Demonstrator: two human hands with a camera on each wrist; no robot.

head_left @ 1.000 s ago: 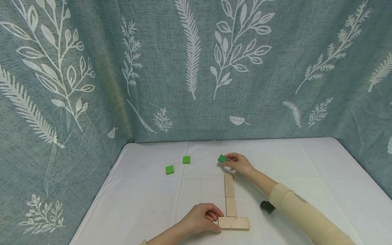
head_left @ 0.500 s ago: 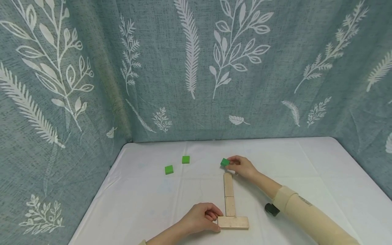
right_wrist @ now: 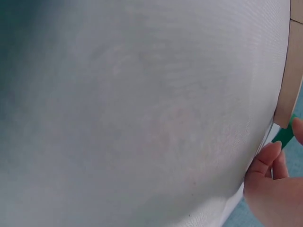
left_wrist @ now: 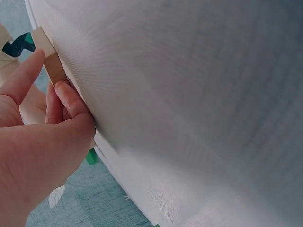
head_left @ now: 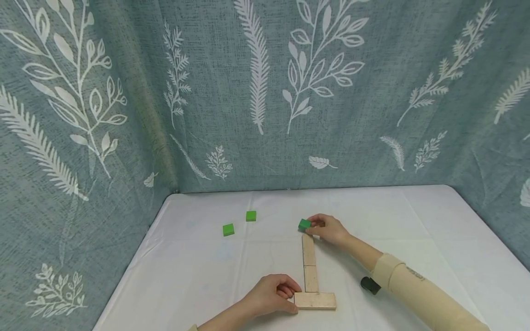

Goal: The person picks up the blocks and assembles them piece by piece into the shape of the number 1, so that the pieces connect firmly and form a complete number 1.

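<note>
My left hand pinches the left end of a flat wooden block that lies crosswise on the table; its thumb and a finger also show at the block's end in the left wrist view. From there, two more wooden blocks, a nearer one and a farther one, run away end to end in a line. Just past the far end, my right hand holds a dark green square block between thumb and fingers. In the right wrist view this green block sits close to the wooden block's end.
Two lighter green square blocks lie on the white tablecloth to the left, one farther back and one nearer. A leaf-patterned curtain stands behind the table. A black wrist camera shows beside the right sleeve.
My right hand has brought the dark green block nearer and slightly right, toward the far end of the wooden line. The left hand keeps its place.
</note>
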